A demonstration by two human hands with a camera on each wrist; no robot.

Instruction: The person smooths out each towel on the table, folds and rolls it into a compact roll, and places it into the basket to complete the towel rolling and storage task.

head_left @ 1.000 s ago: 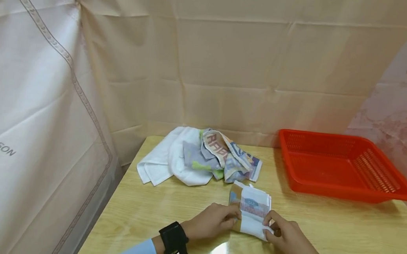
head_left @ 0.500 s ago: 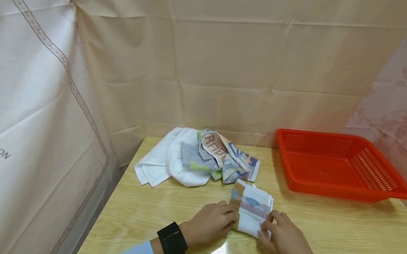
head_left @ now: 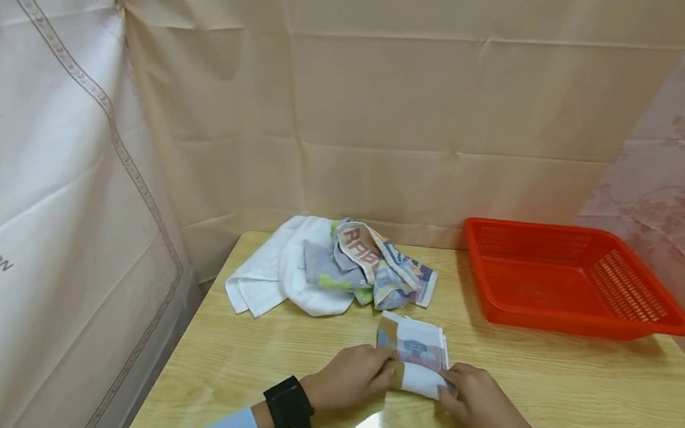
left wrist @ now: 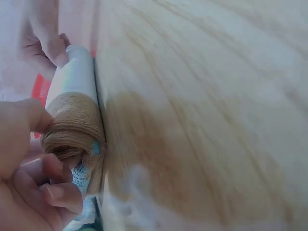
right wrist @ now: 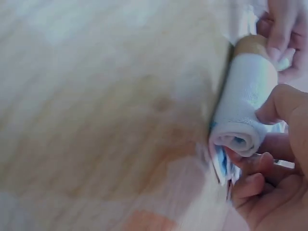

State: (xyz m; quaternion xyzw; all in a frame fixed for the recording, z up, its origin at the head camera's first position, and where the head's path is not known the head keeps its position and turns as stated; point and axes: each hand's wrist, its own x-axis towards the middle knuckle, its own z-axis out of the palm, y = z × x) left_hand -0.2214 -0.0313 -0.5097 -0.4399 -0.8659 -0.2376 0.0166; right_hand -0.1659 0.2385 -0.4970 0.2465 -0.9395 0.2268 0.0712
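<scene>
A small towel (head_left: 412, 343), white with a tan edge and a blue-grey print, lies folded on the table, its near end rolled up. My left hand (head_left: 352, 376) pinches the tan end of the roll between thumb and fingers. At the white end, my right hand (head_left: 480, 403) grips the roll, thumb on top. In the left wrist view the tan end (left wrist: 74, 118) shows several layers curled into a coil. The right wrist view looks onto the white spiral (right wrist: 237, 139) at the other end, with flat layers beneath it.
Behind the towel lie a crumpled white towel (head_left: 267, 268) and printed cloths (head_left: 363, 255) bunched on top of it. A red plastic basket (head_left: 543, 288) with perforated sides stands at the back right of the wooden table (head_left: 237, 352). Beige cloth (head_left: 385, 111) hangs behind.
The towel's near end has gone from lying nearly flat to a thick roll, turned away from me. Both hands stay at its sides, the right thumb now on top.
</scene>
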